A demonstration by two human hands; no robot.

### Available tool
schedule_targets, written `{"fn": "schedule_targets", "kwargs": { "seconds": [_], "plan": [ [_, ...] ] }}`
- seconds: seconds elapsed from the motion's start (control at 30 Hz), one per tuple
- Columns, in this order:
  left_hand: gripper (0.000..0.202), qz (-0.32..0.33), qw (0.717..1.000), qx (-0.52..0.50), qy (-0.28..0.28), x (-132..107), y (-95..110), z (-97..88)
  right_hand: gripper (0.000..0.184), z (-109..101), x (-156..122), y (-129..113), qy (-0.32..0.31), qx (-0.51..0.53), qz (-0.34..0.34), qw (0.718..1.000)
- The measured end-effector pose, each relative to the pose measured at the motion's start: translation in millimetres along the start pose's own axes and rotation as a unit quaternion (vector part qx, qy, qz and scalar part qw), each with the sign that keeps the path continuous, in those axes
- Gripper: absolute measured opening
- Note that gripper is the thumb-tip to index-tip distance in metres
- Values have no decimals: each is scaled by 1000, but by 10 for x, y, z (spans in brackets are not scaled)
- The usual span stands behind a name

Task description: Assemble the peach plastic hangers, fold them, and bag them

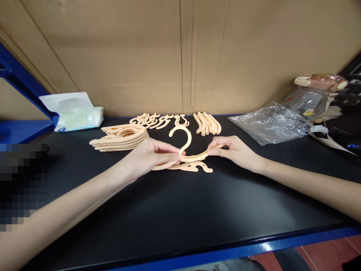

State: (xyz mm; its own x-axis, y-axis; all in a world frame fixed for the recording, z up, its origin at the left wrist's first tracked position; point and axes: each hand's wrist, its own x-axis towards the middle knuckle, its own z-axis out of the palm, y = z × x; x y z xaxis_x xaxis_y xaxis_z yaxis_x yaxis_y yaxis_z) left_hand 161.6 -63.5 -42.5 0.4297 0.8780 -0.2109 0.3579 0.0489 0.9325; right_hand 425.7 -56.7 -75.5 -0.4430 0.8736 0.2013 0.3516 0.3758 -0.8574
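Between my hands is a cream plastic clothes hanger (186, 140), its hook upright and curving to the left. My left hand (153, 154) pinches it at the base of the hook. Further right, my right hand (229, 150) is closed with thumb and fingers on the hanger's curved arm (197, 156). Just below, on the table, lies another cream hanger piece (204, 167) with a notched, hooked end; part of it is hidden behind the held hanger and my left hand. A stack of cream hangers (121, 139) sits left, behind my left wrist.
Loose hook pieces (149, 121) and curved arm pieces (208, 123) lie along the back of the black table (180, 218). A tissue pack (79, 116) stands back left. At right are a clear plastic bag (265, 122) and a clear bottle (307, 99) with a strap. Cardboard (126, 56) rises behind.
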Motion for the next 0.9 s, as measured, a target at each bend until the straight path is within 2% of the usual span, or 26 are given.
{"fn": "schedule_targets", "kwargs": {
  "seconds": [0.17,0.43,0.63,0.8,0.9],
  "plan": [
    [30,11,999,26,37,14,-45,14,28,9,16,0,8,7,29,1000],
    [52,99,992,33,74,-38,-70,104,37,-12,45,15,61,40,63,995],
    [42,127,984,94,86,-51,-82,94,41,-25,42,61,117,94,60,987],
    [36,164,962,168,139,-39,-109,15,37,-36,47,83,179,132,76,972],
    [37,182,944,221,164,0,-158,-21,34,-41,47,95,213,115,82,967]
  ]
}}
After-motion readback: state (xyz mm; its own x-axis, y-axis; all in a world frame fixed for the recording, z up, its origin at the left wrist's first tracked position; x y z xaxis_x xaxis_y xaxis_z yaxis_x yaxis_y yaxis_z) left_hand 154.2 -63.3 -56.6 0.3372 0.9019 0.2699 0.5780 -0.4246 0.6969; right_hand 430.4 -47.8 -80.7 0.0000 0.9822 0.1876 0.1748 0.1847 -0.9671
